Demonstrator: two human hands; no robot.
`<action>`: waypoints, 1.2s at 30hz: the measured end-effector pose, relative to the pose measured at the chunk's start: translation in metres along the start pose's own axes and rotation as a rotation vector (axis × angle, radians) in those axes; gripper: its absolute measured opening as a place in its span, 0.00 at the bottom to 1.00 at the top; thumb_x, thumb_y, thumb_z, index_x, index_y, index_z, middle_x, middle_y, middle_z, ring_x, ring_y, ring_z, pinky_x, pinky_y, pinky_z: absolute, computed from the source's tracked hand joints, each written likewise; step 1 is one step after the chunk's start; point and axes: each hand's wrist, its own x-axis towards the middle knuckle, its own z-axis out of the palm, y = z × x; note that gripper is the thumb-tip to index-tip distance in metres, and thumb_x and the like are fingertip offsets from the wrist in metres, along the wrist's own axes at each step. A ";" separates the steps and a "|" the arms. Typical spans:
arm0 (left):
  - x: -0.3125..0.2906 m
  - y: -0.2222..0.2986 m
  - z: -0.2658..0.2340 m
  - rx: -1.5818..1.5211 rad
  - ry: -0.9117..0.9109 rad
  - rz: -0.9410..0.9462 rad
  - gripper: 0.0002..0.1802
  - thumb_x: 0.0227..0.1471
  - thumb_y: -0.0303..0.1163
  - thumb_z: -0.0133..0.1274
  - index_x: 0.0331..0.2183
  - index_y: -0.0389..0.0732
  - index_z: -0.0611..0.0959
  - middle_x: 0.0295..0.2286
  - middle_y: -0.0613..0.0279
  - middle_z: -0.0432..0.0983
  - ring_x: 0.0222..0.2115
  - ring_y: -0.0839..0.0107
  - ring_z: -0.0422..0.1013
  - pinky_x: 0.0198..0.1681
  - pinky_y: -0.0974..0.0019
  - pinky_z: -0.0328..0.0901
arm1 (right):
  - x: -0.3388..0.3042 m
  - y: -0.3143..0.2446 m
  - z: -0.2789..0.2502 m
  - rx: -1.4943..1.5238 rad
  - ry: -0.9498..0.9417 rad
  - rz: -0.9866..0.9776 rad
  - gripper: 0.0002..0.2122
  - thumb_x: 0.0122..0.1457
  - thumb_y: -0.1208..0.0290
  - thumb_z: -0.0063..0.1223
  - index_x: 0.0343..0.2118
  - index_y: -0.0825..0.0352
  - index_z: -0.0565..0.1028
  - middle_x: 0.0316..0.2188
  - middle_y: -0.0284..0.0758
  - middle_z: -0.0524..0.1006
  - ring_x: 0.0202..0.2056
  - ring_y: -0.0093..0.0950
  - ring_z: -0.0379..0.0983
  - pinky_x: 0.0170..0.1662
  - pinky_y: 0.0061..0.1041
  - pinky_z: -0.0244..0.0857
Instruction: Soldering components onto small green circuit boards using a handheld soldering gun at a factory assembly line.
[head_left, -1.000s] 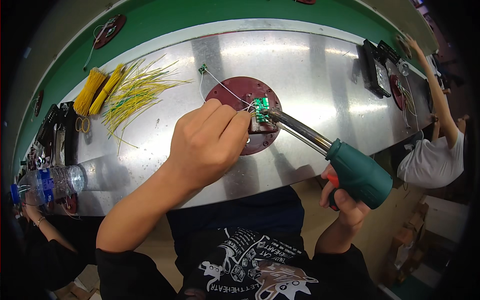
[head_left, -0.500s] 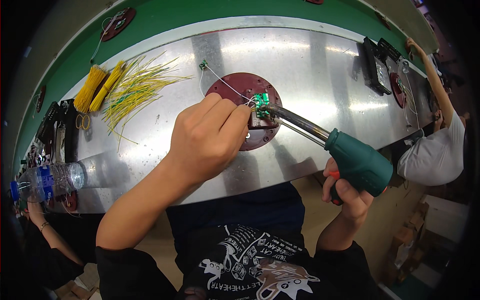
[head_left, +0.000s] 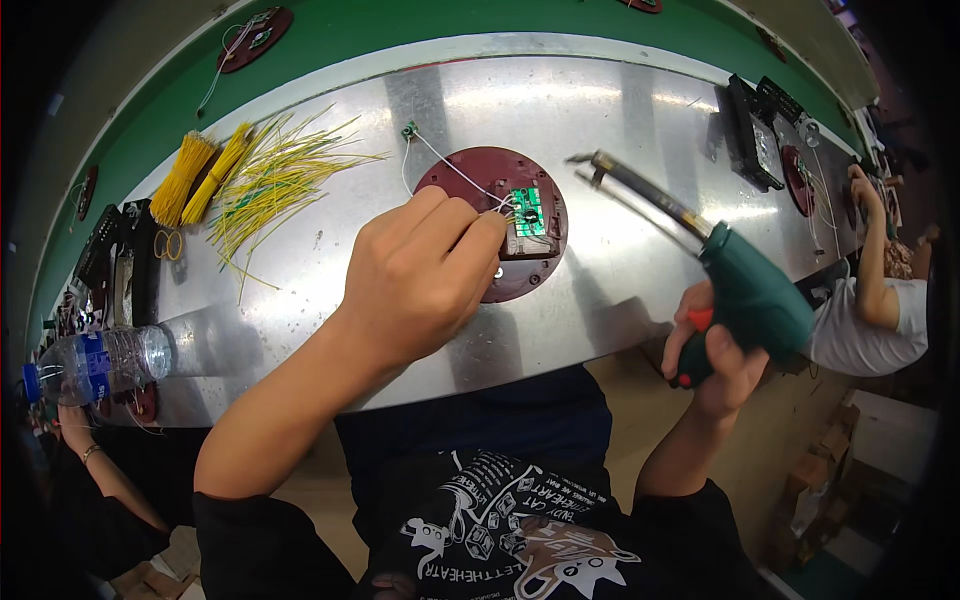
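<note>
On the metal bench lies a dark red round base [head_left: 465,170] carrying a small green circuit board [head_left: 528,211]. Thin white wires run to the board's left edge, and two longer ones lead to a tiny green board [head_left: 409,131] farther back. My left hand [head_left: 420,265] is closed in a pinch beside the circuit board, fingertips at a wire's end; they partly hide it. Held in my right hand [head_left: 715,350] is a green soldering gun [head_left: 757,290] with a red trigger. Its metal tip is up to the right of the base, apart from the board, and slightly blurred.
Bundled yellow wires [head_left: 182,178] and loose yellow-green wires [head_left: 270,190] lie at the left. A clear water bottle [head_left: 125,362] lies near the left edge. Black housings [head_left: 752,135] stand at the right. Co-workers' arms show on both sides; red round parts sit on the green strip [head_left: 330,45] behind.
My right hand has drawn the soldering gun up and right, off the circuit board. My left hand has barely moved. A red round part on the green strip has shifted right.
</note>
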 end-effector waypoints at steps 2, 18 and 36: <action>-0.001 0.000 0.000 -0.001 -0.002 -0.006 0.10 0.35 0.21 0.60 0.28 0.36 0.80 0.20 0.62 0.66 0.21 0.66 0.66 0.20 0.64 0.64 | 0.011 0.002 0.003 -0.003 0.067 -0.033 0.22 0.60 0.63 0.52 0.47 0.80 0.68 0.33 0.46 0.72 0.14 0.26 0.67 0.14 0.21 0.62; 0.006 0.002 -0.005 0.004 -0.057 -0.018 0.09 0.37 0.22 0.60 0.27 0.36 0.80 0.20 0.61 0.67 0.20 0.65 0.66 0.21 0.62 0.62 | 0.041 0.025 -0.002 0.176 0.206 -0.029 0.15 0.66 0.67 0.44 0.44 0.78 0.69 0.36 0.44 0.72 0.13 0.20 0.64 0.14 0.20 0.59; 0.014 0.010 -0.006 0.028 -0.105 -0.053 0.08 0.39 0.19 0.62 0.26 0.36 0.81 0.22 0.59 0.73 0.20 0.62 0.69 0.22 0.62 0.63 | 0.036 0.021 0.001 0.218 0.228 -0.037 0.13 0.62 0.71 0.48 0.44 0.77 0.71 0.36 0.45 0.74 0.15 0.22 0.68 0.15 0.21 0.62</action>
